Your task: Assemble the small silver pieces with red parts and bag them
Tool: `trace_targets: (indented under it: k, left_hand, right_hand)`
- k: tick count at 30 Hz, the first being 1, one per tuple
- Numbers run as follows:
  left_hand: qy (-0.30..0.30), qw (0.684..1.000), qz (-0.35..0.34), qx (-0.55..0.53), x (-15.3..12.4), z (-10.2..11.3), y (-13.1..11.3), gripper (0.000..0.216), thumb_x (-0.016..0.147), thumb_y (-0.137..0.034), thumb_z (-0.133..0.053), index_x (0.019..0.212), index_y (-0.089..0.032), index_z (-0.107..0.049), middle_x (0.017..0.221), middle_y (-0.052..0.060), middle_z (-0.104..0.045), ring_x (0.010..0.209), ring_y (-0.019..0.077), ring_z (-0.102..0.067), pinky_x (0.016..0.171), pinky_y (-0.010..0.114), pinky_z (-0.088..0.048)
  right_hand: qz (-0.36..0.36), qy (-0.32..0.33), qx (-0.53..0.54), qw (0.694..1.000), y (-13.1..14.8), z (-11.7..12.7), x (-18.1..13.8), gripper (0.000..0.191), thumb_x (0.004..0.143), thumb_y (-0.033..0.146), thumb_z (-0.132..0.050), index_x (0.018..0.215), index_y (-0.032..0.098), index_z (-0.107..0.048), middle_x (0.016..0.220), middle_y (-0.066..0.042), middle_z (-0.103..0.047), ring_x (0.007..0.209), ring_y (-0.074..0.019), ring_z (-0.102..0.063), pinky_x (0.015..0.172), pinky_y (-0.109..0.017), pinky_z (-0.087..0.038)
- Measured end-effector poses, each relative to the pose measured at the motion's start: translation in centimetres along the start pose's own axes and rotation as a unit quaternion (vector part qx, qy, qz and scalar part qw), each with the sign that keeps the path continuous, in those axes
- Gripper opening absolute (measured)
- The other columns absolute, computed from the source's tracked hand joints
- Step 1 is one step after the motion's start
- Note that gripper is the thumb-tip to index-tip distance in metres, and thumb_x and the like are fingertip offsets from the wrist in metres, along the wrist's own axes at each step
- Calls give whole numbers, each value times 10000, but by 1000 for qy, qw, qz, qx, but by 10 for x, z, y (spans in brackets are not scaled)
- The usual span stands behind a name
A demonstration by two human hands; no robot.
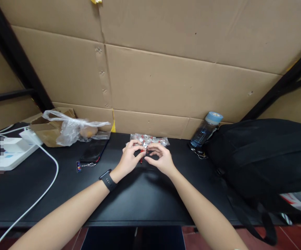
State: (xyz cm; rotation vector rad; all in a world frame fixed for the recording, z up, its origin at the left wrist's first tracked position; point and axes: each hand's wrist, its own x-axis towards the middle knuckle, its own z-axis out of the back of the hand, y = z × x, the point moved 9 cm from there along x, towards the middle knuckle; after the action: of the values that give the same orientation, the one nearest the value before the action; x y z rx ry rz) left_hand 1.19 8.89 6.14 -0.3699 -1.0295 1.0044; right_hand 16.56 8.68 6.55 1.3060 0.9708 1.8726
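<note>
One small item (145,151) sits pinched between left fingers (139,156) and right fingers (152,160).

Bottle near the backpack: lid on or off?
On. The blue lid sits over the top of the bottle, beside the black backpack; how tightly it is closed, I cannot tell.

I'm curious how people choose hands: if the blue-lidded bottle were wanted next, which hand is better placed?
Probably the right hand: it is on the bottle's side and nearer, while the left hand would have to reach past it.
</note>
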Motion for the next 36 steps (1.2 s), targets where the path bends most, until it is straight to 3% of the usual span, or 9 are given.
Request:
trace_targets:
  k: [6,10,13,17,21,24,28,33,36]
  left_hand:
    - [1,996,-29,85,-2,5,-16,134,926,-322,-618,935,-260,-736,1169,59,-604,1156,263,-509,1005,444,-371]
    - [-13,995,-24,92,-1,8,-16,146,929,-341,-615,930,-256,-734,1181,59,-599,1147,260,-511,995,436,-366]
    - [-7,995,-29,96,-1,6,-15,146,929,-353,-618,921,-254,-726,1170,59,-601,1154,259,-515,991,432,-365]
    - [30,997,-36,65,-1,-1,-13,215,994,-348,-500,1084,-258,-673,1190,64,-610,1170,239,-536,992,403,-380]
    - [79,995,-61,28,-3,-10,-15,325,1003,-400,-476,1289,-291,-585,1312,65,-577,1261,239,-500,1063,399,-354]
    - [113,989,-66,72,-4,-19,-12,358,917,-463,-613,1240,-310,-622,1338,56,-568,1274,277,-476,1053,442,-349]
    - [148,979,-56,126,-7,-27,-2,366,868,-518,-657,1178,-323,-658,1333,52,-569,1268,311,-452,1005,472,-366]
    - [166,971,-78,152,-6,-22,3,519,902,-537,-602,1372,-328,-531,1389,81,-535,1269,313,-444,1016,472,-354]
    - [177,966,-88,168,-3,-16,5,323,973,-424,-506,1250,-299,-615,1249,69,-616,1202,277,-504,997,439,-355]
  right_hand:
    - [-59,-6,60,996,-20,-1,2,352,681,432,-858,863,202,-662,1112,-74,-670,915,-199,-714,834,-345,-613]
    - [-61,7,41,997,-25,1,5,314,760,494,-789,886,213,-725,1098,-79,-661,978,-206,-685,898,-371,-596]
    - [-46,13,2,999,-22,3,6,273,819,491,-737,866,222,-735,1126,-94,-639,1030,-223,-651,842,-354,-601]
    - [-36,26,-39,998,-16,4,6,245,855,462,-699,834,218,-713,1123,-91,-604,989,-212,-640,802,-338,-584]
    - [-6,31,-120,992,-6,8,7,182,864,396,-694,825,219,-712,1137,-79,-580,1067,-226,-601,961,-404,-506]
    - [8,24,-159,987,0,13,7,129,856,348,-708,808,229,-713,1184,-69,-570,1172,-245,-552,1089,-452,-395]
    - [15,23,-188,982,1,17,8,85,846,296,-716,785,237,-715,1240,-64,-562,1223,-257,-521,1123,-469,-341]
    - [11,58,-235,970,-11,18,8,82,844,272,-714,772,234,-717,1242,-65,-569,1247,-260,-516,1116,-471,-344]
    - [-4,98,-277,956,-22,19,8,89,841,264,-717,765,218,-719,1224,-75,-585,1227,-261,-528,1092,-461,-366]
